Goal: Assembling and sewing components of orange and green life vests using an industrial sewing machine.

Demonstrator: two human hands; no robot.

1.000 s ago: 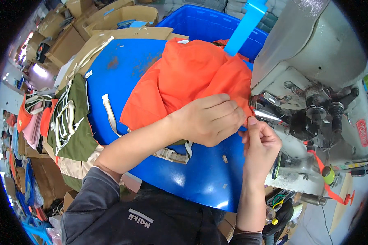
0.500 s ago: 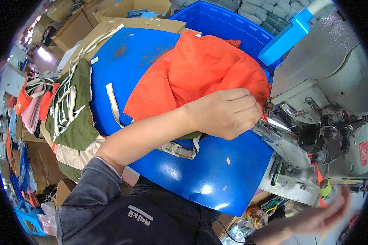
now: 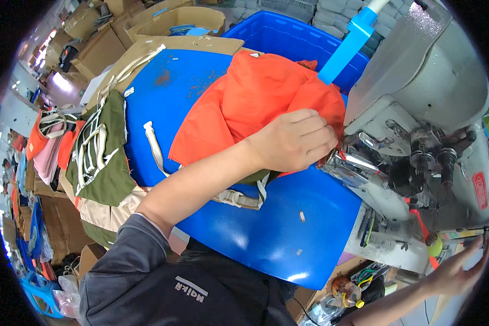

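Note:
My left hand (image 3: pixel 299 140) is closed, fingers bent, on the edge of a bunched orange fabric piece (image 3: pixel 261 89), right beside the needle area of a grey sewing machine (image 3: pixel 418 103). The pinched edge is hidden under the fingers. Olive cloth and a cream strap with a buckle (image 3: pixel 236 198) show below my left forearm. At the far lower right, my right hand (image 3: pixel 459 271) has its fingers stretched and apart, by the machine's right end. Whether the fingertips touch the dark edge there I cannot tell.
A blue work surface (image 3: pixel 244 233) lies under the fabric. Olive and cream pieces with white straps (image 3: pixel 95 157) hang over its left side. Behind stand a blue bin (image 3: pixel 288 30) and cardboard boxes (image 3: pixel 174 22). A light-blue nozzle on a pipe (image 3: pixel 348 46) slants down beside the machine.
My right hand has moved right and slightly up toward the machine's end. My left hand stays closed at the fabric edge. The whole view has shifted a little.

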